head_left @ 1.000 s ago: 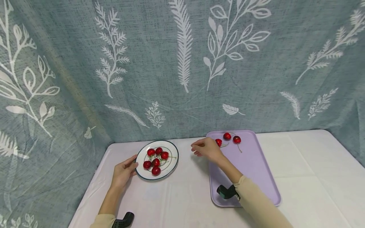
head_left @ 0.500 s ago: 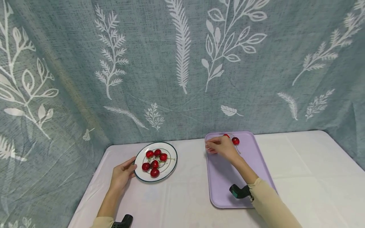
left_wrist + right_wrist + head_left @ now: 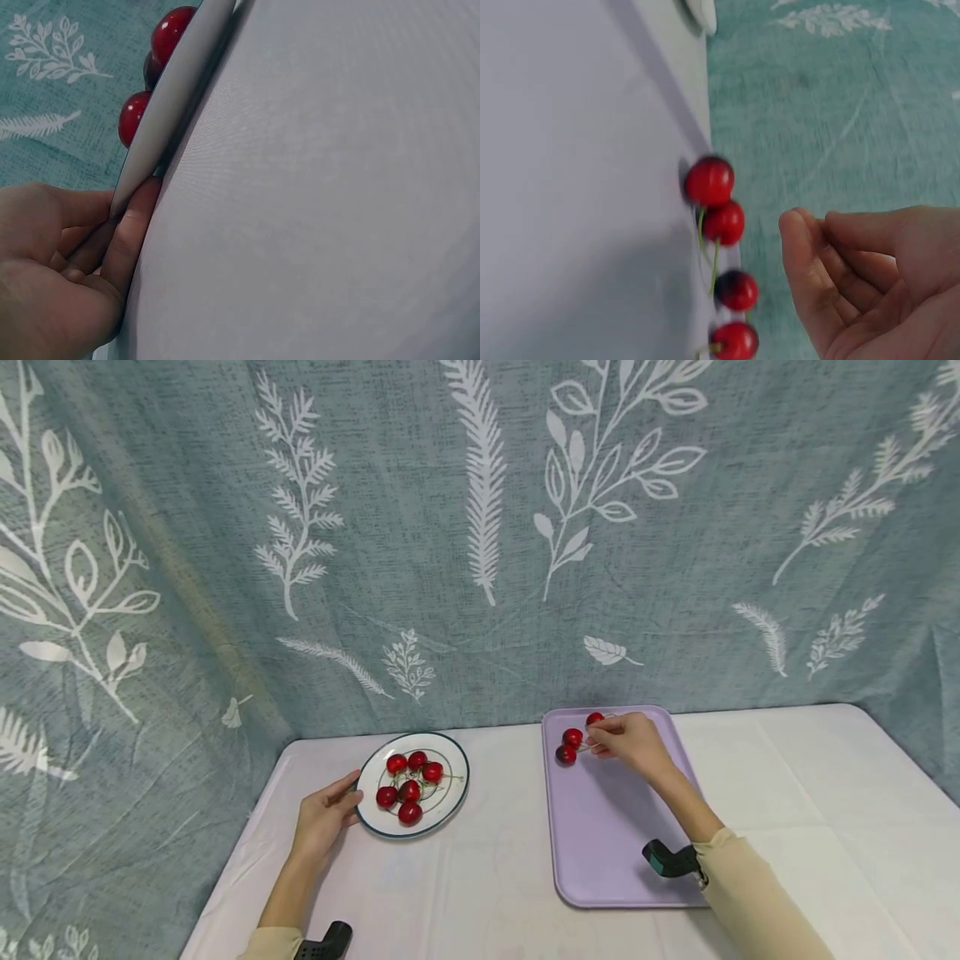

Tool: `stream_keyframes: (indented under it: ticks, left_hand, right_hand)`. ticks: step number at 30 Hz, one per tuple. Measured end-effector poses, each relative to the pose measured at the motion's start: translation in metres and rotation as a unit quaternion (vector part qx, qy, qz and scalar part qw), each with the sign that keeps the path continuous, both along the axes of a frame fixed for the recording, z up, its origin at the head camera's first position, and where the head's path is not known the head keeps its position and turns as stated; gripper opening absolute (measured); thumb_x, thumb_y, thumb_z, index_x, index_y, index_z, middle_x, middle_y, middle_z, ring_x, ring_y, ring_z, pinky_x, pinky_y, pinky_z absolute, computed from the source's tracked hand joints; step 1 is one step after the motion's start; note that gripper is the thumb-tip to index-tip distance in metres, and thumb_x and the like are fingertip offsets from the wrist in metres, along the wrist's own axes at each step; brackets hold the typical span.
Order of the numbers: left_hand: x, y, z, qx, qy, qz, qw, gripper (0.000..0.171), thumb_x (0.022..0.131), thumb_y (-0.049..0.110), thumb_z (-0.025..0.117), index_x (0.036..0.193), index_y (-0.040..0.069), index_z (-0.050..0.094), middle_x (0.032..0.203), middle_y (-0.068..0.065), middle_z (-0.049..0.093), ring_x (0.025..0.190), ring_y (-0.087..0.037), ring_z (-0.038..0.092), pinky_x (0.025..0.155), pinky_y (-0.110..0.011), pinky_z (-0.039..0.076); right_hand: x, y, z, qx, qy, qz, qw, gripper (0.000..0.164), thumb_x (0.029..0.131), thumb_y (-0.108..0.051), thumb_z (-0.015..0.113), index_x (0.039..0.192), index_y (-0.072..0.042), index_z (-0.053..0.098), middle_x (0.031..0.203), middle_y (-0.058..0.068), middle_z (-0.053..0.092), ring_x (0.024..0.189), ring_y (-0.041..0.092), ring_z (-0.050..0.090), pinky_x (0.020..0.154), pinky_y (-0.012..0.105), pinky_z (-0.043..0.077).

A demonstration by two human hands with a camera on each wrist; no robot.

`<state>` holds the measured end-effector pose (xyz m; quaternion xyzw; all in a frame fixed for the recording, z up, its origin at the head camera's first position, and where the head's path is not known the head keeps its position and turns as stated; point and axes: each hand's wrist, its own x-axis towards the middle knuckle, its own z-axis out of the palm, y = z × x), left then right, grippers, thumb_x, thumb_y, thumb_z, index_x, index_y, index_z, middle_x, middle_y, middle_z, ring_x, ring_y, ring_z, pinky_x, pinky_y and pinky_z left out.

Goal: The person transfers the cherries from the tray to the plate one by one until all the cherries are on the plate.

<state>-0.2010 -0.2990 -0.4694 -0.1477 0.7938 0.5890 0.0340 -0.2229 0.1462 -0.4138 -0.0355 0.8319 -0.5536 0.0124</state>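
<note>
My left hand [image 3: 321, 814] holds the white plate [image 3: 448, 804] by its left rim. In the left wrist view the thumb lies against the rim and fingers [image 3: 129, 236] are under it. Several red cherries [image 3: 409, 813] with green stems lie on the plate. My right hand [image 3: 637, 745] is over the far part of the purple tray [image 3: 600, 860], fingers bent, thumb and index tips close together with nothing between them. Beside those tips are stemmed cherries [image 3: 572, 737] on the tray; the right wrist view shows several cherries [image 3: 709, 181] in a row, one hidden from the head view.
A white cloth [image 3: 495, 868] covers the table, with a stretch of it between plate and tray. Behind stands a blue-green curtain [image 3: 420, 527] with white leaf prints. Each wrist wears a black camera [image 3: 670, 860].
My right hand has moved right, from the tray's left edge to over its far part, uncovering cherries on the left. The left hand and plate have stayed in place.
</note>
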Motion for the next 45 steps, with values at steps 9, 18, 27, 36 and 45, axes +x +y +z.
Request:
stream_keyframes:
  ticks: [9,18,27,36,45]
  left_hand:
    - [0.002,0.000,0.002,0.006,0.000,-0.001,1.0000,0.046,0.100,0.007,0.052,0.145,0.001,0.045,0.147,-0.024,0.043,0.084,0.004,0.060,0.074,-0.017,0.058]
    - [0.002,0.000,0.000,0.013,-0.002,0.000,0.9999,0.046,0.100,0.007,0.052,0.145,0.001,0.045,0.148,-0.024,0.042,0.084,0.004,0.060,0.074,-0.017,0.058]
    - [0.001,-0.002,-0.001,0.005,0.018,-0.009,0.9998,0.046,0.099,0.006,0.052,0.144,-0.002,0.045,0.146,-0.025,0.044,0.087,0.007,0.060,0.077,-0.017,0.058]
    - [0.000,-0.001,0.000,0.013,0.013,-0.011,0.9998,0.046,0.099,0.006,0.053,0.144,-0.001,0.045,0.146,-0.024,0.044,0.085,0.007,0.060,0.075,-0.017,0.058]
    - [-0.001,0.000,0.002,0.015,0.009,-0.011,0.9998,0.046,0.100,0.006,0.052,0.144,-0.001,0.045,0.145,-0.025,0.044,0.084,0.006,0.060,0.076,-0.017,0.057]
  right_hand:
    - [0.006,0.032,-0.003,0.155,0.010,-0.062,0.986,0.024,0.093,-0.011,0.062,0.104,0.009,0.072,0.078,0.015,0.073,0.064,0.013,0.063,0.059,0.026,0.051]
    - [0.008,0.043,-0.016,0.216,0.011,-0.070,0.974,0.022,0.090,-0.011,0.065,0.096,0.007,0.075,0.067,0.007,0.068,0.059,0.010,0.052,0.053,0.025,0.041]
    - [0.009,0.045,-0.023,0.242,-0.004,-0.068,0.968,0.026,0.085,-0.016,0.073,0.096,0.008,0.073,0.083,0.016,0.073,0.073,0.024,0.064,0.060,0.035,0.051]
    - [0.010,0.044,-0.027,0.248,0.000,-0.059,0.967,0.016,0.076,-0.012,0.079,0.069,0.000,0.072,0.063,0.005,0.066,0.060,0.018,0.057,0.051,0.030,0.047]
    - [0.008,0.046,-0.027,0.246,0.008,-0.051,0.968,0.020,0.079,-0.006,0.067,0.060,-0.003,0.067,0.054,-0.001,0.057,0.053,0.014,0.048,0.048,0.025,0.039]
